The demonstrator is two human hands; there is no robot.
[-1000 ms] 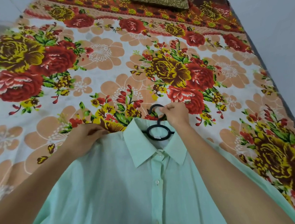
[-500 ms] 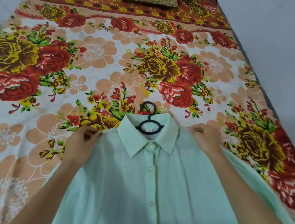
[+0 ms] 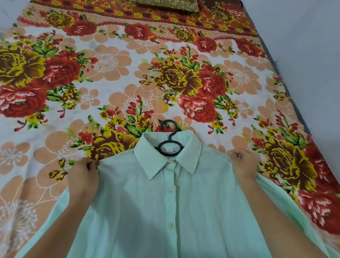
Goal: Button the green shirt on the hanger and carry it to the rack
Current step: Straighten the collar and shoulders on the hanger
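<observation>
Pinching one shoulder each, the left hand (image 3: 83, 177) and right hand (image 3: 242, 163) should tug the green shirt (image 3: 172, 220) evenly, squaring it on the hanger (image 3: 169, 143).

The scene is lit evenly by soft, diffuse light, and the colours are rendered bright. A faint, soft-edged shadow is cast on the green shirt (image 3: 172, 220) between the left hand (image 3: 83, 176) and the right hand (image 3: 242, 164). Beyond the hands, the bed (image 3: 107, 62) is bowed by wide-angle distortion. Fine detail is slightly softened throughout.
</observation>
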